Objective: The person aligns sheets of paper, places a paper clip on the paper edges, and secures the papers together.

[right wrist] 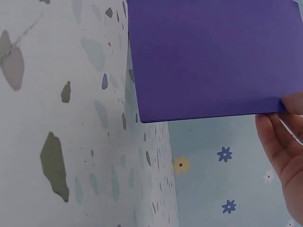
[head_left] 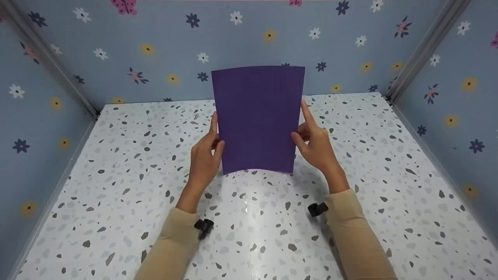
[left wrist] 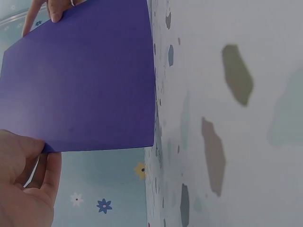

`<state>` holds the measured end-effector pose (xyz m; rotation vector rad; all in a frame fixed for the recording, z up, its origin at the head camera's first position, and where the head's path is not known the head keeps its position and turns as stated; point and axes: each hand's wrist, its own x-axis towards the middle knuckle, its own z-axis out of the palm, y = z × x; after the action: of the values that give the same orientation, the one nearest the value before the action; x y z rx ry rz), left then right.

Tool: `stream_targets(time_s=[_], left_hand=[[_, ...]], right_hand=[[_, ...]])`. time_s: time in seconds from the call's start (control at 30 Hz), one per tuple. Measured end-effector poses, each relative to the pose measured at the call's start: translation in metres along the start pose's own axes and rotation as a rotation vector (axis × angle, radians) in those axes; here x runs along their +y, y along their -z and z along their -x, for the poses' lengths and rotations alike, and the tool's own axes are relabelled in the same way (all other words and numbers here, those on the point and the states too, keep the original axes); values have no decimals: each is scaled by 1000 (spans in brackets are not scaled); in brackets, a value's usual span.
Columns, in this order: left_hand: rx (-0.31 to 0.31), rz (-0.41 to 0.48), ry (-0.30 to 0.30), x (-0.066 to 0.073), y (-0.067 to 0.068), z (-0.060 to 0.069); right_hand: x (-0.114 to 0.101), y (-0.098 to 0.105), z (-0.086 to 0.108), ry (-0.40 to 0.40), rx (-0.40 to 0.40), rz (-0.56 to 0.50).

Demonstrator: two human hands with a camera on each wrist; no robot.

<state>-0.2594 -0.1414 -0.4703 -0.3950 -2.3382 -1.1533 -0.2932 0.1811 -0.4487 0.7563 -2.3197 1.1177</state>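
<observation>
A purple sheet of paper (head_left: 258, 118) is held up between both hands, facing the head camera and bowed slightly along its top and bottom edges. My left hand (head_left: 206, 155) pinches its left edge, thumb in front and the other fingers behind or along the side. On the opposite edge my right hand (head_left: 317, 144) pinches the sheet the same way, its index finger stretched up along the side. In the right wrist view the lower edge of the purple paper (right wrist: 213, 61) shows thin layered lines. Its back side is hidden in the head view.
Beneath is a white speckled table (head_left: 256, 233). A blue flowered panel (head_left: 241, 39) stands behind, with similar side panels (head_left: 35, 128) at left and right. Each sleeve cuff carries a small black device (head_left: 318, 209).
</observation>
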Motion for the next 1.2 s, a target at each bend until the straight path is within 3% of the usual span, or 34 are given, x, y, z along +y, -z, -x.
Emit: stream_targets(time_s=[0.57, 0.9, 1.2], left_hand=[[-7, 28, -9, -1, 3, -1], [-168, 134, 144, -5, 15, -2], [-217, 204, 201, -6, 18, -3]], right_hand=[[0, 3, 2, -65, -59, -33], [-2, 14, 1, -194, -193, -157], [-1, 15, 1, -251, -223, -205]])
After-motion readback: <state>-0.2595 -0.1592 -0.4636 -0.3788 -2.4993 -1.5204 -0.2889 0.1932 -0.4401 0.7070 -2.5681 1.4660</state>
